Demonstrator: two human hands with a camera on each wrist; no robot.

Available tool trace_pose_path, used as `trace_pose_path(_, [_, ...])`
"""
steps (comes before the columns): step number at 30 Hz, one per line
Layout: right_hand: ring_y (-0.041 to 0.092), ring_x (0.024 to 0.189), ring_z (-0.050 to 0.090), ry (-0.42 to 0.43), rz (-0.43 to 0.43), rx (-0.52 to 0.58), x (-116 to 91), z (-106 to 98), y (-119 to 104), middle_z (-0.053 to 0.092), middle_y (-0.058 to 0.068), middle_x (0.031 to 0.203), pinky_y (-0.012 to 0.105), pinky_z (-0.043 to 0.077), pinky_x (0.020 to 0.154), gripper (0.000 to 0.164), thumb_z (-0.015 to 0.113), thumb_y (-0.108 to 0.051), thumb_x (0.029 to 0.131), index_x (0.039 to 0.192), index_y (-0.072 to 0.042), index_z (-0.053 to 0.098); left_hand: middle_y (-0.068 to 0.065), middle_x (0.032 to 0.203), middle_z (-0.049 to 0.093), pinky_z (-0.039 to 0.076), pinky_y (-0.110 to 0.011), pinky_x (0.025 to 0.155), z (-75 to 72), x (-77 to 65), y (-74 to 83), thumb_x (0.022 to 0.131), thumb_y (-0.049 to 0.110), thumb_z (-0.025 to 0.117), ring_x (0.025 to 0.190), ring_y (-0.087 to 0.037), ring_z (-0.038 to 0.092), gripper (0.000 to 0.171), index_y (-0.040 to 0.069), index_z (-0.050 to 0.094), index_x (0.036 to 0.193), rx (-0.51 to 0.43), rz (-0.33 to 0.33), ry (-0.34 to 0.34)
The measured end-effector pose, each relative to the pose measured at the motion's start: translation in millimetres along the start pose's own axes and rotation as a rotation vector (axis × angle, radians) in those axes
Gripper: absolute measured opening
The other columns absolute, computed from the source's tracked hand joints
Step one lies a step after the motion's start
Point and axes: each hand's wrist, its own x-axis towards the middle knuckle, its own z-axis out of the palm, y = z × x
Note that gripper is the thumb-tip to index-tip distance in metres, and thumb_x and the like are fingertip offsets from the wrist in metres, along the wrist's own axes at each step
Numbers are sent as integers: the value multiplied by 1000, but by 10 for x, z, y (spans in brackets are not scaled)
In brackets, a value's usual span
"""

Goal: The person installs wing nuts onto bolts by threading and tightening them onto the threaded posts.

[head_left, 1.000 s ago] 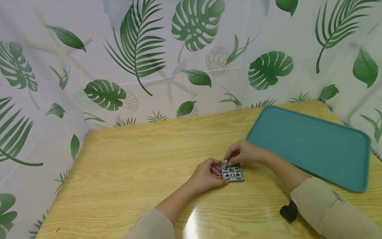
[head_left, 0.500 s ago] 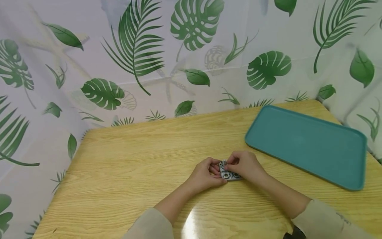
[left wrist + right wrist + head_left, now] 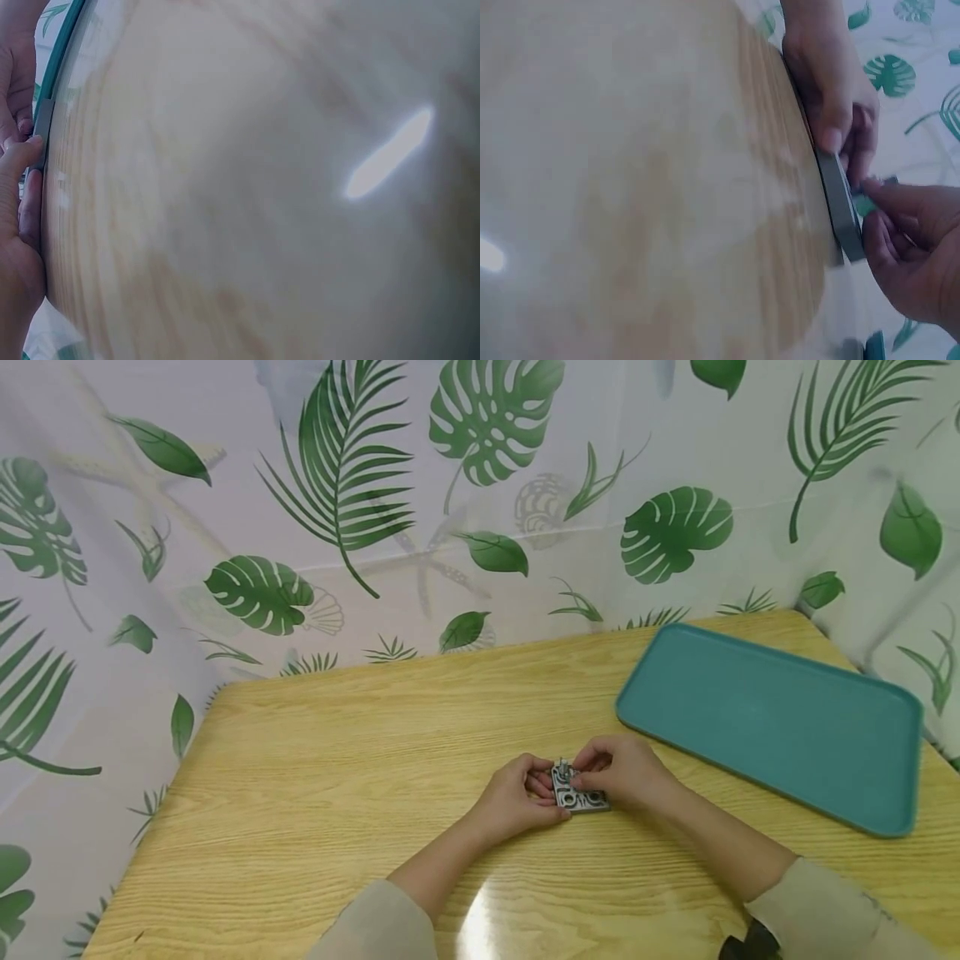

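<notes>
A square grey metal plate (image 3: pixel 583 803) with round holes and grooves lies on the wooden table, right of its middle. My left hand (image 3: pixel 513 800) grips its left side, thumb at the near edge, fingers at the far left. Upright at the plate's far left corner stands a small silver bolt (image 3: pixel 564 768). My right hand (image 3: pixel 626 772) reaches over the plate's right part, thumb and forefinger pinching at the bolt's right side. In the right wrist view the thumb crosses the bolt, beside the plate's thick edge (image 3: pixel 840 206). The other right fingers are curled and partly hidden.
A teal tray (image 3: pixel 772 727) lies at the right on the wooden table (image 3: pixel 360 760). Behind the table hangs a leaf-patterned cloth (image 3: pixel 420 510). A black object (image 3: pixel 750 943) shows under the right sleeve at the bottom edge.
My right hand has come nearer and lower over the plate, then shifted slightly right, uncovering the bolt that its fingers hid half a second ago. The left hand and plate stay almost in place.
</notes>
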Motion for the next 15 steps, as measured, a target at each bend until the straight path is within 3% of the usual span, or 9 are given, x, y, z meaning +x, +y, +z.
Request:
trace_pose_path(4, [15,78,61,-92,-56,7,148,-131,91,67,9,88,24,53,67,28,77,-9,77,99,3,66,-3,93,58,56,-17,71,-1,0,7,69,8,83,80,-6,59,60,-1,53,121,-5,-5,1])
trace_pose_path(9, [18,89,61,-294,-131,20,347,-223,128,66,12,99,26,54,75,35,75,-4,78,110,5,63,-3,94,58,56,-17,71,-13,-2,14,70,9,83,80,-6,58,60,-1,53,121,4,0,0])
trace_pose_path(12, [16,85,61,-400,-175,34,431,-231,109,67,8,95,25,54,73,32,74,-4,78,108,3,65,-3,94,58,56,-17,71,-18,-3,9,71,9,82,80,-6,58,59,0,52,120,5,5,-7])
trace_pose_path(15, [13,79,61,-435,-208,29,473,-222,101,67,4,87,24,54,68,24,75,-4,78,101,0,68,-3,94,57,56,-17,72,-18,-2,6,71,9,82,81,-6,58,58,0,52,120,-1,7,-13])
